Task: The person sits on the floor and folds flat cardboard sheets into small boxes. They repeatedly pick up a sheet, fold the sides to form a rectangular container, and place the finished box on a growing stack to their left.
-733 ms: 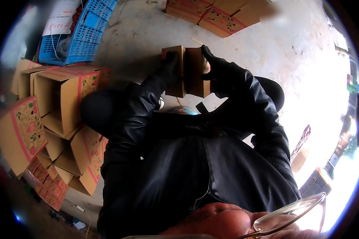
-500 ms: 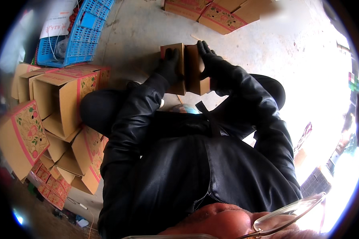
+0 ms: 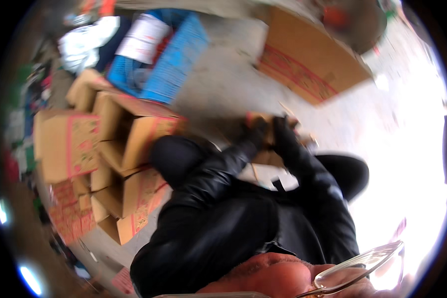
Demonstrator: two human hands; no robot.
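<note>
Both my hands wear black gloves and are together at a small brown cardboard box [image 3: 268, 158] on the floor in front of me, between my bent legs. My left hand [image 3: 255, 131] rests at the box's upper left; motion blur hides its fingers. My right hand [image 3: 284, 135] lies beside it at the upper right, fingers stretched out along the cardboard. The gloves and black sleeves cover much of the box, and the set of its flaps is too blurred to make out.
Several open printed cartons [image 3: 134, 149] are stacked at my left. Beyond them stands a blue plastic crate [image 3: 176, 59] with a white sheet in it. A large brown carton [image 3: 308, 54] lies ahead to the right. Small red boxes [image 3: 72, 211] are at the lower left.
The view has swung left, so the surroundings have shifted in it. My hands have come closer together over the box. More of the large carton ahead shows.
</note>
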